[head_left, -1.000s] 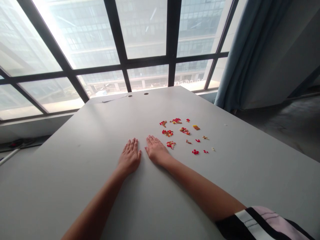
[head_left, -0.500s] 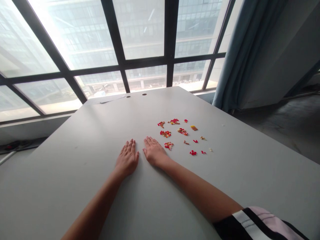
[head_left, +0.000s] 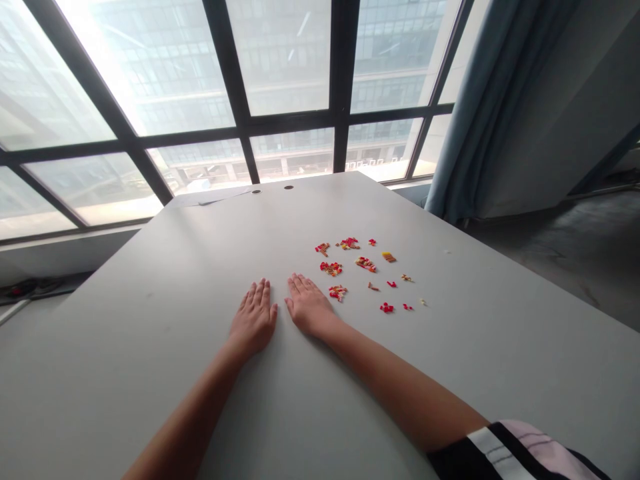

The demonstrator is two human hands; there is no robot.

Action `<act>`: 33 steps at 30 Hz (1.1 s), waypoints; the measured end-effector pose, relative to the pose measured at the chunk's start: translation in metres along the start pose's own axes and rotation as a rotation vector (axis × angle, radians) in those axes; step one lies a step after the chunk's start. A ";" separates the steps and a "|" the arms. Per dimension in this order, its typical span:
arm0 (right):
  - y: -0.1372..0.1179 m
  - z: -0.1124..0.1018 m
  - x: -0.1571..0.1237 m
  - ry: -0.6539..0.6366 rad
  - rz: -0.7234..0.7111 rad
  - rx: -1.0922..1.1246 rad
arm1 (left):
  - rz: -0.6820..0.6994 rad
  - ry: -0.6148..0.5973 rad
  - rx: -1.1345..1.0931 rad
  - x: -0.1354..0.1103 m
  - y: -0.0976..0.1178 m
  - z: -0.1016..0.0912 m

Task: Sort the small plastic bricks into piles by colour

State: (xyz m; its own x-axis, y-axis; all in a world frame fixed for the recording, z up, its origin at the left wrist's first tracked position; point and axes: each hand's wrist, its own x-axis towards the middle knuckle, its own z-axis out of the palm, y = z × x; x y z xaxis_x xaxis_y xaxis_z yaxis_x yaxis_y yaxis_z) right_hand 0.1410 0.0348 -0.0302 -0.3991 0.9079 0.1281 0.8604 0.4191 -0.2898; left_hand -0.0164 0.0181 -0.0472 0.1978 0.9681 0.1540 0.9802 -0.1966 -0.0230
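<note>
Pieces (head_left: 366,265), small and mostly red, lie in loose clusters on the tabletop (head_left: 225,247) right of the right hand (head_left: 309,307), and with its grip, like that of the left hand (head_left: 254,319), flat and empty, a careless rightward sweep could scatter the nearest cluster (head_left: 338,293).

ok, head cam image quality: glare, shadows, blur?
Head view: window blown out at upper left; soft sheen on table; soft shadows beside left hand and right hand; small red pieces lack fine detail; floor at far right dark and smeared.
</note>
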 end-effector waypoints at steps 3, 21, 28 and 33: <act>-0.001 0.001 0.000 0.008 0.007 -0.003 | 0.008 0.011 0.004 0.000 -0.001 0.001; -0.002 0.002 -0.001 -0.016 0.085 0.030 | 0.014 -0.007 0.022 -0.001 0.000 -0.002; -0.002 0.003 -0.001 -0.011 0.086 0.034 | 0.016 -0.007 0.022 0.000 0.000 -0.001; -0.002 0.001 -0.001 -0.009 0.081 0.039 | 0.023 0.009 0.014 0.000 -0.002 0.002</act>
State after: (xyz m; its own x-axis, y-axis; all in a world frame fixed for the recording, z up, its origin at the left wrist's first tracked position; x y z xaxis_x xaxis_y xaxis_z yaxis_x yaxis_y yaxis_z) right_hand 0.1397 0.0331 -0.0313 -0.3313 0.9388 0.0941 0.8772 0.3432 -0.3356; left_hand -0.0179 0.0191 -0.0487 0.2200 0.9619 0.1621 0.9755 -0.2162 -0.0407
